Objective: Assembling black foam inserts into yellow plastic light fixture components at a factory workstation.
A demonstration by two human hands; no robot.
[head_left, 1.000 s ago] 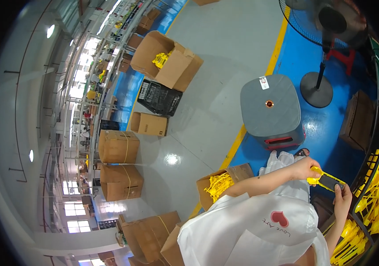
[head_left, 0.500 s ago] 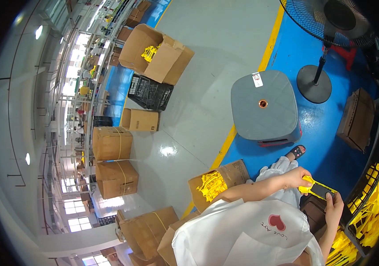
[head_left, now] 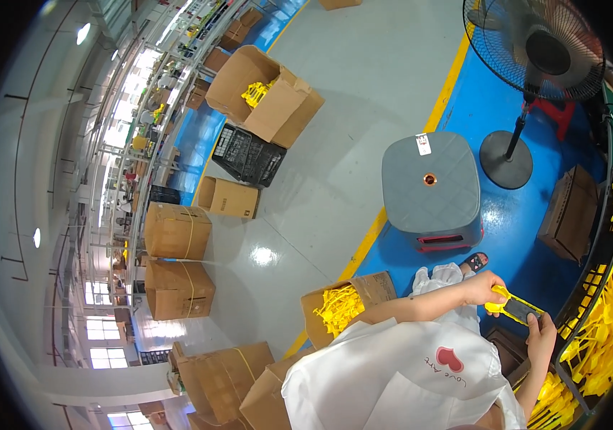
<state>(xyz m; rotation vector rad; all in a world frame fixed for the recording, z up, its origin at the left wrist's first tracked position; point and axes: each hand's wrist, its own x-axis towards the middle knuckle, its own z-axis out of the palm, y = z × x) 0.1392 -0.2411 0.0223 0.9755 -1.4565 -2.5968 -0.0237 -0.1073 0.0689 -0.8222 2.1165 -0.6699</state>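
In the head view we are looking down at two bare hands working at the lower right of the frame, and both are gripping the same yellow part [head_left: 521,309], which is stretching between them on a slant, its dark middle facing up. Our left hand [head_left: 480,287] is pinching the rounded yellow end, thumb and fingers closing on it without a visible gap. Our right hand [head_left: 541,338] is holding the opposite end, its thumb pressing on the dark face; we are not seeing its fingers underneath clearly. Below and beyond the right hand, at the right edge, a black crate [head_left: 596,281] is holding many yellow pieces [head_left: 611,326]. By our left forearm, lower centre, a carton [head_left: 378,288] is holding more yellow pieces [head_left: 338,309]. Above the hands, right of centre, a grey stool [head_left: 432,204] is standing on the blue floor [head_left: 510,222], and a fan [head_left: 550,54] is standing at the upper right. Another carton [head_left: 570,215] is lying near the right edge. At the upper left of centre, an open box [head_left: 290,107] is showing yellow pieces inside, a black basket [head_left: 247,156] sitting just below it.
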